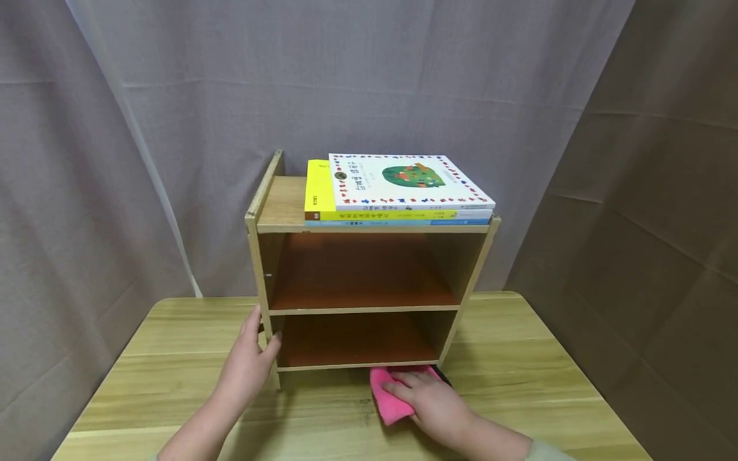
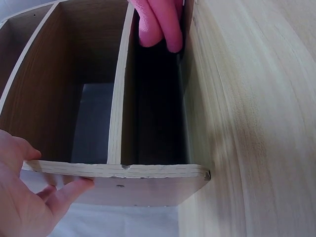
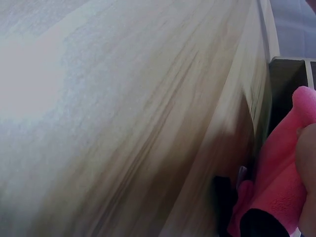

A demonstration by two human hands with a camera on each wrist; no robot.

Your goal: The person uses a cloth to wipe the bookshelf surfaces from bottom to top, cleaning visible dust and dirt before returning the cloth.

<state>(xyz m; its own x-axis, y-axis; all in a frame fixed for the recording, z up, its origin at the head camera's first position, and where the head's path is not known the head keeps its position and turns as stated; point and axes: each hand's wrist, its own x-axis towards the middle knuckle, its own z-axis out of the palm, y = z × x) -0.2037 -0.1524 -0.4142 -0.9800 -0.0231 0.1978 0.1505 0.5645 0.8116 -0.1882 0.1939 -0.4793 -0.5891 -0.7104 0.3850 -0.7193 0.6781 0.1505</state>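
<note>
A small wooden shelf (image 1: 363, 311) stands upright on the table. My left hand (image 1: 250, 352) grips the front edge of its left side panel, thumb on one face and fingers on the other, as the left wrist view also shows (image 2: 29, 192). At the lower right, my right hand (image 1: 435, 403) holds a bright pink cloth (image 1: 387, 400) at the low gap under the bottom board. In the left wrist view the folded pink cloth (image 2: 157, 24) reaches into that gap. Part of my right hand (image 3: 307, 158) shows over the cloth (image 3: 279, 173) in the right wrist view.
Several books (image 1: 403, 182), white, yellow and blue, lie stacked on top of the shelf. The wood-grain table (image 1: 530, 365) extends on both sides and in front. Grey curtains (image 1: 357, 77) hang behind, with a brown fabric wall (image 1: 651, 256) on the right.
</note>
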